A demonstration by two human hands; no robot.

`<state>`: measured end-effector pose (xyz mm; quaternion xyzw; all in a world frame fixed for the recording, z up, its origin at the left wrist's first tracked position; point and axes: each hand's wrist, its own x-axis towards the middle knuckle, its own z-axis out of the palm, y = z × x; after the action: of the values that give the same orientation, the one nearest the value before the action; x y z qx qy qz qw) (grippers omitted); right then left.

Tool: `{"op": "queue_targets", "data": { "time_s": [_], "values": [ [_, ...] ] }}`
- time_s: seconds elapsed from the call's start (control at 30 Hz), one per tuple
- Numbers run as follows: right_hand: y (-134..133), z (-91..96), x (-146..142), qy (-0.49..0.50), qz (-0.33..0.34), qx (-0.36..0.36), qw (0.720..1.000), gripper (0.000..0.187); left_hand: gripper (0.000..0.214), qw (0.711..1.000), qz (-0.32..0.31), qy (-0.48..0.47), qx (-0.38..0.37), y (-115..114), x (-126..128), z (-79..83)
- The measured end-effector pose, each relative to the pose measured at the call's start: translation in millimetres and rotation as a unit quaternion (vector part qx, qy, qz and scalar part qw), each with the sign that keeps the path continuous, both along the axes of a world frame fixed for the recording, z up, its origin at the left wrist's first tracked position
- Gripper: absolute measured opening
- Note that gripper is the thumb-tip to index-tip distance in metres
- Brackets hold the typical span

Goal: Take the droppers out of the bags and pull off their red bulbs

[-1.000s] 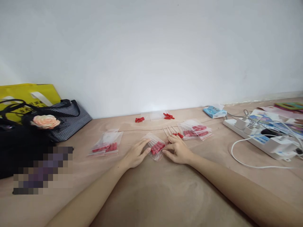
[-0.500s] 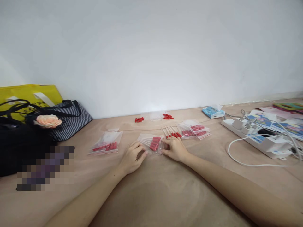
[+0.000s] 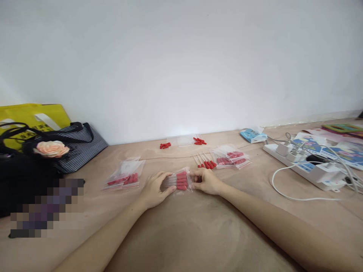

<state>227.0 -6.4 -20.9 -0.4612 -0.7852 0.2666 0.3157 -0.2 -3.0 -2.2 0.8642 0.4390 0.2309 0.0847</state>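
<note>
Between my hands is a clear zip bag (image 3: 182, 181) holding several thin pale sticks with thick red ends, lined up side by side. My left hand (image 3: 154, 190) grips the bag's left end, thumb below and fingers above, covering part of the sticks. At the other edge, the fingers of my right hand (image 3: 208, 182) pinch the plastic beside the red ends. Just beyond my right hand, several loose red-ended sticks (image 3: 208, 164) lie on the table. Filled zip bags (image 3: 229, 156) overlap to their right, and more filled bags (image 3: 124, 176) lie left of my left hand.
Near the wall lie red pieces (image 3: 165, 145), flat clear bags (image 3: 185, 141) and more red-ended sticks (image 3: 200, 141). A tissue pack (image 3: 253, 135), a power strip (image 3: 306, 166) with looping white cable and papers occupy the right. Leftward stand a striped bag (image 3: 76, 145) and a yellow bag (image 3: 53, 117).
The zip bag has turned so its sticks point toward my left hand, and it sits slightly nearer me. My left hand has closed around its end. My right hand still pinches the edge.
</note>
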Motion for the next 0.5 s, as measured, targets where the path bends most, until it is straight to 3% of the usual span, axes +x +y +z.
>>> {"op": "queue_targets", "data": {
  "time_s": [0.17, 0.5],
  "values": [
    [-1.5, -0.6, -5.4, 0.113, 0.016, -0.087, 0.990, 0.026, 0.035, 1.000, 0.003, -0.002, 0.002, -9.2, 1.2, 2.2],
    [-5.6, -3.9, -17.7, 0.140, -0.070, -0.104, 0.982, 0.034, 0.029, 1.000, -0.013, -0.016, -0.013, -1.8, -0.5, 1.7]
  ]
}}
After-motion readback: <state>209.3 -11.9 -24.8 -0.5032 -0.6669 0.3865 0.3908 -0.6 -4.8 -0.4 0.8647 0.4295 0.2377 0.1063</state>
